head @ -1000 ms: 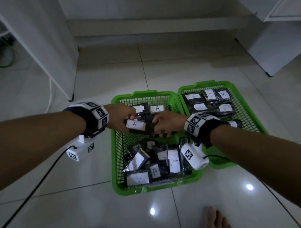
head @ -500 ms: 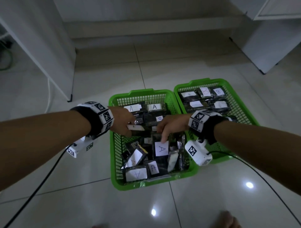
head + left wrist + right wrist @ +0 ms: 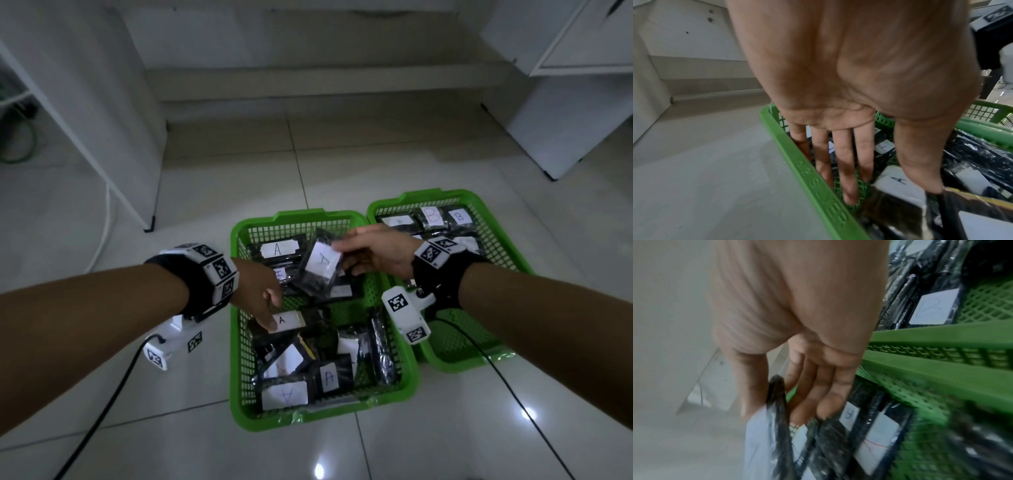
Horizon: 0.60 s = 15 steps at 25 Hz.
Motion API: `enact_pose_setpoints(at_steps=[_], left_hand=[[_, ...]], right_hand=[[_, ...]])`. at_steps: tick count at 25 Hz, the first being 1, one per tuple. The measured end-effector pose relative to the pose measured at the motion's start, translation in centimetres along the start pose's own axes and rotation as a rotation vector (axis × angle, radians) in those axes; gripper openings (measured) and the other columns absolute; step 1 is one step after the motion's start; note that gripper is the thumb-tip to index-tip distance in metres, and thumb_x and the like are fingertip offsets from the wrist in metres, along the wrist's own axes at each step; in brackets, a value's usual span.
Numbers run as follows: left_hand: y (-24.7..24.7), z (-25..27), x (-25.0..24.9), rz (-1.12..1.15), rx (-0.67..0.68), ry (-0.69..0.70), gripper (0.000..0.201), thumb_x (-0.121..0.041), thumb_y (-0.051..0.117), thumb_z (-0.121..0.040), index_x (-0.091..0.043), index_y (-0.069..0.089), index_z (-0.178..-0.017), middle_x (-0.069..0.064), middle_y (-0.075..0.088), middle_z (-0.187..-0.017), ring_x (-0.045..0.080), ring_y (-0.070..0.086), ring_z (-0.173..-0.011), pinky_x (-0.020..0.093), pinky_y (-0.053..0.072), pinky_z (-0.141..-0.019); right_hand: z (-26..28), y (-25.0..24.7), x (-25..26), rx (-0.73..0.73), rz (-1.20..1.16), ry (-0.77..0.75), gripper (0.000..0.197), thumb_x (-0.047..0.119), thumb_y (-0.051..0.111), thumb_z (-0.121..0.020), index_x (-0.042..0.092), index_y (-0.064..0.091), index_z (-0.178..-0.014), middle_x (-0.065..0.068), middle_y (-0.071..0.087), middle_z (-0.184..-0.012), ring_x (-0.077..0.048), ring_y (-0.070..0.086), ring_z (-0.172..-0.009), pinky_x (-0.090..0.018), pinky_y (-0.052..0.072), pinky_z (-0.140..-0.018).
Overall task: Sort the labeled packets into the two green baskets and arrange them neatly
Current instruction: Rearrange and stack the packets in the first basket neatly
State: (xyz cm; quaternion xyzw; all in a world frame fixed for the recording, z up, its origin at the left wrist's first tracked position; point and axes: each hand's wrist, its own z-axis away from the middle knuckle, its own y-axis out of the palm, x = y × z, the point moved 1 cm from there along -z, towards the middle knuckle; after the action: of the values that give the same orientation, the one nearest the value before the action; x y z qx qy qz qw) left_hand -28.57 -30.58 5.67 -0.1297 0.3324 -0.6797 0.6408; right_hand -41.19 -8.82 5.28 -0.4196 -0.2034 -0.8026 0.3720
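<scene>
Two green baskets stand side by side on the floor. The left basket [image 3: 236, 342] [image 3: 813, 178] holds a loose heap of black packets with white "A" labels. In the right basket [image 3: 442, 195] [image 3: 941, 335], packets labelled "B" [image 3: 459, 216] lie in rows. My right hand [image 3: 346, 257] [image 3: 774, 412] pinches one "A" packet [image 3: 320, 270] [image 3: 760, 443], lifted and tilted over the far part of the left basket. My left hand [image 3: 270, 308] [image 3: 890, 194] reaches down at that basket's left wall. Its fingers are straight and its thumb rests on another "A" packet [image 3: 287, 320] [image 3: 898, 183].
White cabinets stand at the left [image 3: 85, 120] and at the far right [image 3: 565, 120], with a low step along the back wall. Black cables [image 3: 102, 411] trail from both wrists over the glossy tiled floor.
My right hand has picked an "A" packet out of the heap and raised it toward the left basket's far end. My left hand has sunk lower into the basket.
</scene>
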Motion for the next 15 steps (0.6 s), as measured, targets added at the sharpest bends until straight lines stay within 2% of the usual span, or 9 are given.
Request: enact_pose_setpoints(at_steps=[1,3,5,7,9,12,14,15], left_hand=[[-0.2,-0.1,-0.1,0.013,-0.037,-0.005,0.047,-0.055,0.06,-0.09,-0.022,0.066,-0.122,-0.008,0.068,-0.115,0.009,0.06,-0.101,0.028,0.049,-0.097],[-1.2,-0.1,-0.1,0.152,-0.19,-0.022,0.037,-0.046,0.05,-0.098,-0.017,0.069,-0.112,-0.006,0.071,-0.107,0.014,0.066,-0.095,0.032,0.053,-0.092],[-2.9,-0.1,-0.2,0.506,-0.41,-0.046,0.036,-0.038,0.043,-0.102,-0.014,0.069,-0.106,0.0,0.075,-0.098,0.021,0.071,-0.088,0.037,0.058,-0.084],[-4.6,0.1,-0.6,0.908,-0.547,-0.026,0.038,-0.043,0.044,-0.102,-0.013,0.065,-0.111,0.005,0.075,-0.096,0.026,0.073,-0.087,0.039,0.061,-0.077],[-6.2,0.1,-1.5,1.094,-0.542,0.014,0.04,-0.047,0.053,-0.097,-0.013,0.062,-0.117,0.008,0.073,-0.103,0.027,0.073,-0.09,0.037,0.062,-0.073],[-6.8,-0.4,-2.4,1.209,-0.545,0.042,0.029,-0.024,0.066,-0.093,-0.004,0.065,-0.114,0.016,0.073,-0.105,0.027,0.074,-0.089,0.032,0.062,-0.075],[-6.6,-0.8,-2.2,1.228,-0.588,0.001,0.025,-0.019,0.069,-0.091,0.001,0.068,-0.107,0.02,0.074,-0.098,0.028,0.075,-0.085,0.034,0.061,-0.08],[-6.5,-0.8,-1.9,1.223,-0.592,-0.027,0.025,-0.019,0.07,-0.091,0.002,0.068,-0.105,0.02,0.075,-0.094,0.028,0.075,-0.082,0.036,0.061,-0.081]], right_hand=[[-0.1,-0.5,0.3,-0.056,-0.054,-0.04,0.042,0.023,0.075,-0.088,0.001,0.062,-0.122,-0.012,0.074,-0.103,-0.026,0.069,-0.092,-0.036,0.057,-0.078],[-0.3,-1.1,0.9,-0.129,-0.127,-0.086,0.035,0.03,0.071,-0.092,0.007,0.067,-0.119,-0.009,0.073,-0.105,-0.026,0.068,-0.099,-0.038,0.057,-0.078],[-0.4,-1.2,1.7,-0.174,-0.122,-0.108,0.034,0.033,0.07,-0.092,0.01,0.07,-0.118,-0.008,0.075,-0.107,-0.027,0.07,-0.1,-0.038,0.057,-0.079],[-0.4,-1.0,2.2,-0.21,-0.022,-0.145,0.039,0.035,0.078,-0.085,0.012,0.073,-0.116,-0.008,0.077,-0.106,-0.026,0.073,-0.097,-0.04,0.06,-0.084],[-0.5,-0.6,2.7,-0.261,0.062,-0.208,0.039,0.035,0.086,-0.076,0.014,0.077,-0.108,-0.006,0.078,-0.1,-0.025,0.075,-0.095,-0.041,0.06,-0.089],[-0.7,0.2,3.6,-0.343,0.132,-0.299,0.039,0.035,0.091,-0.071,0.012,0.077,-0.099,-0.003,0.079,-0.094,-0.02,0.075,-0.092,-0.036,0.061,-0.086],[-0.7,0.6,3.9,-0.352,0.243,-0.319,0.043,0.036,0.091,-0.07,0.015,0.075,-0.104,-0.001,0.078,-0.097,-0.017,0.074,-0.092,-0.033,0.06,-0.084],[-0.6,0.8,3.8,-0.33,0.349,-0.32,0.054,0.038,0.092,-0.067,0.016,0.072,-0.112,0.0,0.075,-0.101,-0.016,0.072,-0.093,-0.034,0.06,-0.083]])
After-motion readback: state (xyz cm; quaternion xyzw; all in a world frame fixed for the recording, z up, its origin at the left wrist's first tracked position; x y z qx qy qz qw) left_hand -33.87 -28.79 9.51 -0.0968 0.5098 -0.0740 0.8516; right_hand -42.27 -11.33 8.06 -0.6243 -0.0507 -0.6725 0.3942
